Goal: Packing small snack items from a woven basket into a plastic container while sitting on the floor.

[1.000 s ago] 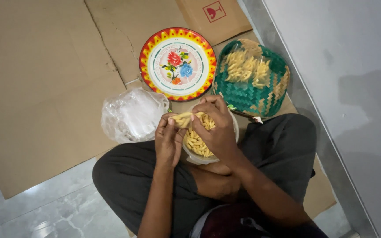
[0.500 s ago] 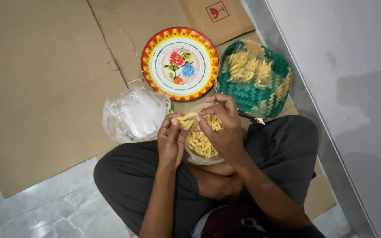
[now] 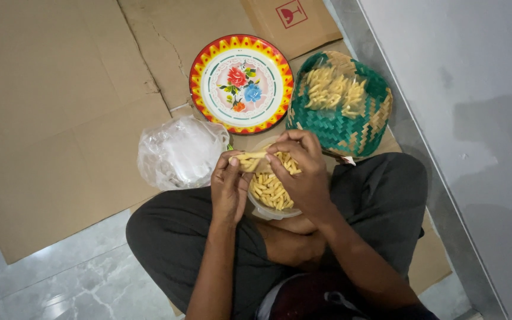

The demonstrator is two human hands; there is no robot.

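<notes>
I see my left hand [image 3: 230, 188] and my right hand [image 3: 302, 169] meeting above my lap, both closed in a pinch on one pale yellow strip [image 3: 251, 156] that runs level between them; the left fingers curl round its near end, the right fingers [image 3: 280, 147] grip its far end. Just under the hands sits a clear plastic container [image 3: 272, 195] filled with short yellow pieces, resting against my crossed legs in dark trousers. To the left of it, on the cardboard sheet [image 3: 60, 106] that covers the floor, lies a crumpled clear plastic bag [image 3: 179, 151], near my left hand but not touching it. Beyond the hands stands a round enamel plate [image 3: 241, 83] with a red and yellow rim and painted flowers in the middle, lying flat. Just beside it on the right is a woven green and tan basket [image 3: 342, 121] holding a heap of the same yellow pieces. The basket's near edge is close to my right knee; I cannot tell whether they touch. Pale tiled floor [image 3: 60, 278] shows at lower left
</notes>
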